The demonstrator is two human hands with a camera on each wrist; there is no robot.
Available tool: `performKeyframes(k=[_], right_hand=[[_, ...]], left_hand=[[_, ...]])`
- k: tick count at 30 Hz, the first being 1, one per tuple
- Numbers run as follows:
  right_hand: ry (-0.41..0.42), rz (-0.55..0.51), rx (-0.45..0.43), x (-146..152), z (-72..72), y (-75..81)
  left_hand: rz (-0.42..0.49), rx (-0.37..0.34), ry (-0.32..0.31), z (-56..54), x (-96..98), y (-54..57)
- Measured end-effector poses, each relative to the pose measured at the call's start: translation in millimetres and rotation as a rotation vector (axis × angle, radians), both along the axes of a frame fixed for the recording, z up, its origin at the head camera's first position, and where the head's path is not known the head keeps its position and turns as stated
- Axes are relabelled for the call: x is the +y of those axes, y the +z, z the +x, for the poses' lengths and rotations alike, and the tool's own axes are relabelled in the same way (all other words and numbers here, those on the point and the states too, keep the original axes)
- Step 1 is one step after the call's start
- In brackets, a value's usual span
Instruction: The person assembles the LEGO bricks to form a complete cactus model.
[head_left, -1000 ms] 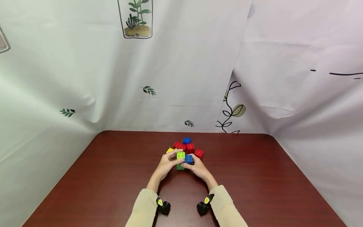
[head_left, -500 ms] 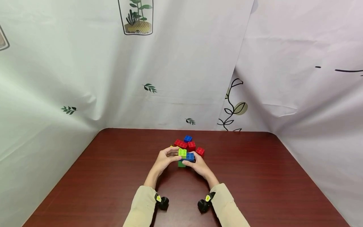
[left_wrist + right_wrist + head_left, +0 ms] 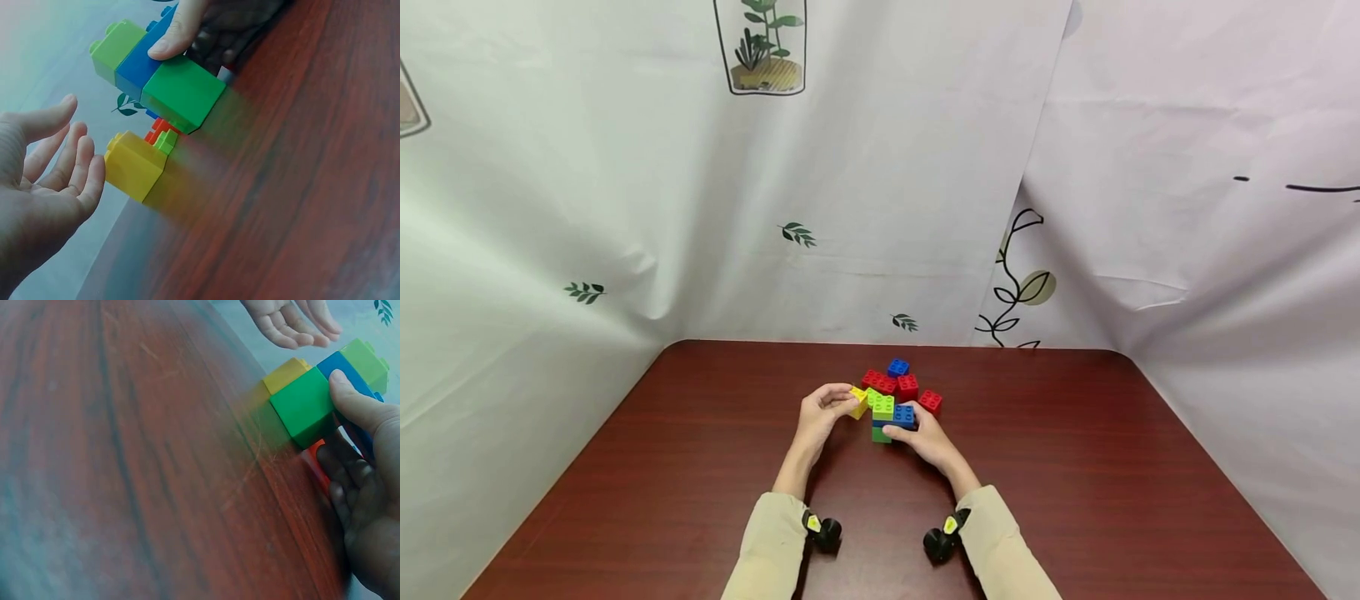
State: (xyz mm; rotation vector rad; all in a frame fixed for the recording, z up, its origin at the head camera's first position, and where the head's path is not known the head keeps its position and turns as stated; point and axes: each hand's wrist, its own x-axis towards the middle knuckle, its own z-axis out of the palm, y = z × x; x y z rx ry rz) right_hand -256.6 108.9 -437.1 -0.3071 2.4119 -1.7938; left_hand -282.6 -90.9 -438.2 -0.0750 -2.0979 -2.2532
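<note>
Creased white cloth backdrop (image 3: 880, 150), plant prints (image 3: 769, 73); reddish-brown wood-grain table (image 3: 1097, 475).

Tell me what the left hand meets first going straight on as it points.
Most likely the yellow block, right at the fingertips of the left hand in the head view; depth is unclear, so they may touch.

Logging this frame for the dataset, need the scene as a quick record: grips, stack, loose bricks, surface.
left grip: open, beside yellow block, contact unclear
right grip: holding the stack at its blue brick
stack bottom: green brick
stack middle: that blue brick, studs bare at its right end
stack top: lime brick, on the blue brick's left end
behind stack: red bricks, second blue brick
surface: reddish-brown table
</note>
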Motion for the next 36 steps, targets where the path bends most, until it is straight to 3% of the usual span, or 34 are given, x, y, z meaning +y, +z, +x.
performKeyframes(k=[4,13,19,23,29,36], right_hand=[[0.002,-0.007,0.006,0,1.3,1.1],[0.019,-0.01,0.011,1,-0.5,3.6],[-0.009,0.007,0.017,1,-12.9,-19.2],[-0.021,0.034,0.012,1,-19.2,-32.4],[-0.008,0.036,0.003,2,-18.9,-34.3],[-0.023,0.03,-0.005,2,-18.3,-30.8]], left_hand=[[-0.014,0.011,0.003,-4.4,2.7,-7.5],[-0.069,0.039,-0.07,-4.3,11.0,-9.8],[-0.139,0.056,-0.011,-6.7,11.8,-10.9],[-0.201,0.095,0.04,-8.6,9.8,-4.6],[-0.241,0.114,0.102,-14.6,2.8,0.6],[-0.305,0.104,0.123,-18.8,-1.2,3.8]])
